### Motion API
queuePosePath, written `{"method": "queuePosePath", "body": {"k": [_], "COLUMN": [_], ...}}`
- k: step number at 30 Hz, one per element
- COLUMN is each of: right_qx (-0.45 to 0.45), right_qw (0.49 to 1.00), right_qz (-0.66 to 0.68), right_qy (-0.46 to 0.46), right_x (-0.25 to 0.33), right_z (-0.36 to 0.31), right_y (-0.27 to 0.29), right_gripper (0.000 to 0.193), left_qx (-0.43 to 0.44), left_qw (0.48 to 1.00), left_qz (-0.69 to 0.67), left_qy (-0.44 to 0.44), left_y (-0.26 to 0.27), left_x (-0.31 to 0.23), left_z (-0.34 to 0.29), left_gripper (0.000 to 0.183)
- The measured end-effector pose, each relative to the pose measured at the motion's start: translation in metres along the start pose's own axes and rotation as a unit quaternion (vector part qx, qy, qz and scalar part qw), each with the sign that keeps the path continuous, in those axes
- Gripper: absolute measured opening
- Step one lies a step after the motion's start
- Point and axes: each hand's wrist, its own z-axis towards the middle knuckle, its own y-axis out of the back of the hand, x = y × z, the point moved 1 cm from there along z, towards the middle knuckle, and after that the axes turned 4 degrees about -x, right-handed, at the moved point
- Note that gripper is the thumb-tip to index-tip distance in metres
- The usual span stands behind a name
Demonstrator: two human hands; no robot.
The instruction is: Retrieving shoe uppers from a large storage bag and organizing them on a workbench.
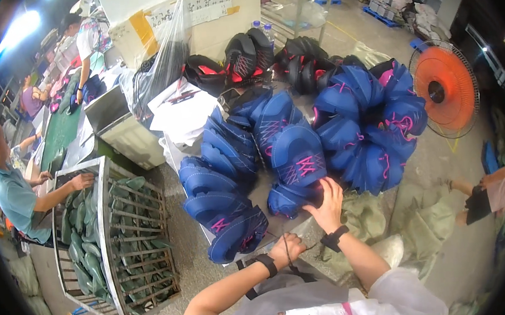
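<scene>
Blue shoe uppers with pink lacing (pixel 299 154) stand nested in a row on the table in front of me. My right hand (pixel 328 205) rests against the near end of that row, its fingers stretched and its thumb apart, touching the lowest blue upper (pixel 290 199). Close to the table's near edge, my left hand (pixel 288 250) is closed around a thin dark cord (pixel 291 265) that hangs past my waist. Left of the middle row curves another line of blue uppers (pixel 213 183). A ring of blue uppers (pixel 379 125) lies to the right.
Black and red uppers (pixel 245 58) and white papers (pixel 182 112) lie at the table's back. A metal cage cart (pixel 110 226) of green shoe lasts stands left, with a co-worker (pixel 17 185) beside it. An orange fan (pixel 444 91) and green sacks (pixel 420 216) are right.
</scene>
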Motion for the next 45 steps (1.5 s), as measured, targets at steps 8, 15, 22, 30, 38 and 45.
{"method": "queuePosePath", "body": {"k": [8,15,22,30,38,45], "right_qx": [-0.037,-0.1,-0.025,-0.063,-0.063,-0.177], "right_qw": [0.95,0.763,0.601,0.606,0.596,0.917], "right_qz": [0.145,0.408,0.636,0.656,0.648,0.331], "right_qy": [-0.274,-0.491,-0.483,-0.445,-0.471,-0.132], "right_x": [-0.008,-0.008,-0.029,0.005,0.02,0.054], "right_z": [-0.04,-0.033,-0.038,-0.03,-0.059,-0.011], "right_y": [-0.018,-0.018,-0.045,-0.059,-0.066,-0.008], "right_gripper": [0.104,0.1,0.088,0.112,0.126,0.119], "left_qx": [0.253,0.021,0.111,0.193,0.07,-0.049], "left_qw": [0.94,0.91,0.905,0.766,0.795,0.761], "left_qz": [0.002,0.395,-0.09,-0.362,-0.47,-0.597], "left_qy": [-0.229,0.123,0.401,0.495,0.378,0.251], "left_y": [0.054,0.294,0.197,0.201,0.223,0.336], "left_x": [0.076,0.221,0.285,0.26,0.251,0.214], "left_z": [-0.115,0.232,0.293,0.289,0.213,0.162], "left_gripper": [0.019,0.017,0.079,0.049,0.061,0.068]}}
